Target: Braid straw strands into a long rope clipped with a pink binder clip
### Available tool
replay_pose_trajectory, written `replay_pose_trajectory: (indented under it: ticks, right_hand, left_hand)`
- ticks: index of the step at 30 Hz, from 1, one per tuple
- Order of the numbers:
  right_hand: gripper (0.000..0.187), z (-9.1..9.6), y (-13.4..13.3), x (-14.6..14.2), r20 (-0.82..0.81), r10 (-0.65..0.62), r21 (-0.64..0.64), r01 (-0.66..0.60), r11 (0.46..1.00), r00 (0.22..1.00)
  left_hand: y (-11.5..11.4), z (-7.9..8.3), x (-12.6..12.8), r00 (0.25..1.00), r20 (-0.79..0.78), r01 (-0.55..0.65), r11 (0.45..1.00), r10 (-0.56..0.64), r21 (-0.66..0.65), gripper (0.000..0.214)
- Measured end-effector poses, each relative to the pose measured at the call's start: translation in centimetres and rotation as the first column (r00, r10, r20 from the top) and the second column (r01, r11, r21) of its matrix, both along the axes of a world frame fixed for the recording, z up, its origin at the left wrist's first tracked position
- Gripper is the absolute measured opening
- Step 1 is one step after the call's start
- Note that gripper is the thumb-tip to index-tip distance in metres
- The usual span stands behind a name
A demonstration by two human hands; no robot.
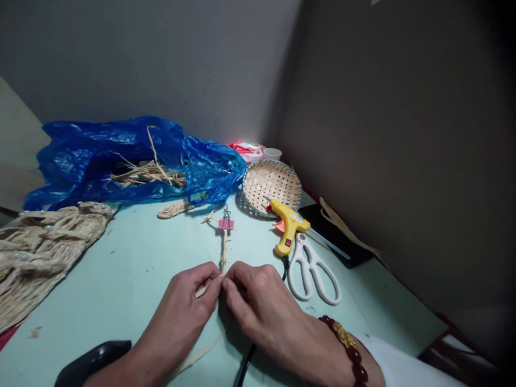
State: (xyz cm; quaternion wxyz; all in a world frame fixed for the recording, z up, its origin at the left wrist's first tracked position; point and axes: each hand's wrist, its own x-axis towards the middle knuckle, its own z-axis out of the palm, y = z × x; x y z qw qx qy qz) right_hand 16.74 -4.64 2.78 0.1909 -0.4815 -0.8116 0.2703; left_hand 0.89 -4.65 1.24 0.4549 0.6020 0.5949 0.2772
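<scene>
A narrow braid of pale plant fibre [224, 250] runs toward me from a pink binder clip [226, 224], which grips its far end on the table. At the near end of the braid, my left hand [192, 301] is closed in a pinch on the fibre strands. Right beside it, my right hand [258, 298] pinches the same spot with thumb and forefinger, the fingertips of both hands almost touching. One loose fibre strand [201, 352] trails down toward the table's near side. The exact crossing of the strands is hidden by my fingers.
Right of my hands lie a yellow glue gun [289, 226] and white-handled scissors [310, 274]. Behind them a woven basket [272, 185] leans. A blue plastic bag [113, 140] holds dry fibre at the back left. Braided straw work [44, 255] lies at left; a black cable [246, 365] passes under my right hand.
</scene>
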Motion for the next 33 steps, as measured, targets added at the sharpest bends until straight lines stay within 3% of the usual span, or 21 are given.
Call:
replay_pose_trajectory:
  ticks: [3,6,7,10,12,13,15,18,20,23,25,33]
  right_hand:
    - [0.02,-1.1,-0.3,-0.4,0.115,0.042,0.184,-0.063,0.981,0.993]
    - [0.007,-1.9,-0.6,-0.6,0.297,0.073,0.38,-0.188,0.906,0.952]
    - [0.01,-2.0,-0.6,-0.6,0.33,0.083,0.428,-0.228,0.875,0.94]
    - [0.019,-1.6,-0.9,-0.4,0.341,0.139,0.515,-0.309,0.799,0.93]
    - [0.014,-1.1,-0.9,-0.1,0.283,0.162,0.522,-0.293,0.801,0.945]
    - [0.009,-0.7,-0.9,0.0,0.234,0.177,0.493,-0.274,0.826,0.956]
    - [0.018,-0.1,-0.4,0.3,0.083,0.161,0.39,-0.181,0.903,0.983]
    - [0.03,0.4,0.7,0.7,-0.174,0.013,0.14,0.012,0.99,0.985]
    - [0.028,0.1,1.5,0.8,-0.298,-0.014,-0.076,-0.009,0.997,0.954]
    - [0.026,-0.9,2.2,0.9,-0.476,0.072,-0.33,-0.253,0.909,0.877]
    - [0.028,-1.3,2.5,0.9,-0.512,0.081,-0.365,-0.302,0.881,0.855]
    - [0.026,-1.0,2.7,0.8,-0.413,0.053,-0.245,-0.167,0.955,0.909]
  left_hand:
    - [0.0,-0.2,-0.1,0.994,0.102,0.039,0.999,-0.035,-0.037,0.031]
    - [0.0,-0.3,-0.2,0.971,0.237,0.04,0.993,-0.013,-0.108,0.028]
    - [0.0,-0.4,-0.3,0.963,0.269,0.029,0.991,0.008,-0.134,0.028]
    - [0.2,-0.5,-0.4,0.954,0.298,0.011,0.988,0.035,-0.153,0.03]
    - [0.3,-0.6,-0.6,0.956,0.292,0.013,0.99,0.029,-0.141,0.032]
    - [0.3,-0.6,-0.7,0.954,0.296,0.011,0.99,0.033,-0.144,0.031]
    - [0.3,-0.4,-0.8,0.944,0.326,0.013,0.986,0.042,-0.164,0.028]
    - [0.3,0.0,-1.0,0.932,0.359,0.023,0.98,0.051,-0.198,0.026]
    - [0.3,0.3,-1.0,0.93,0.366,0.04,0.98,0.036,-0.196,0.025]
    - [0.5,0.6,-1.1,0.922,0.382,0.122,0.982,-0.057,-0.147,0.024]
    - [0.7,0.6,-1.2,0.935,0.333,0.161,0.982,-0.12,-0.097,0.027]
    - [0.3,0.7,-1.2,0.984,0.094,0.153,0.988,-0.151,-0.01,0.029]
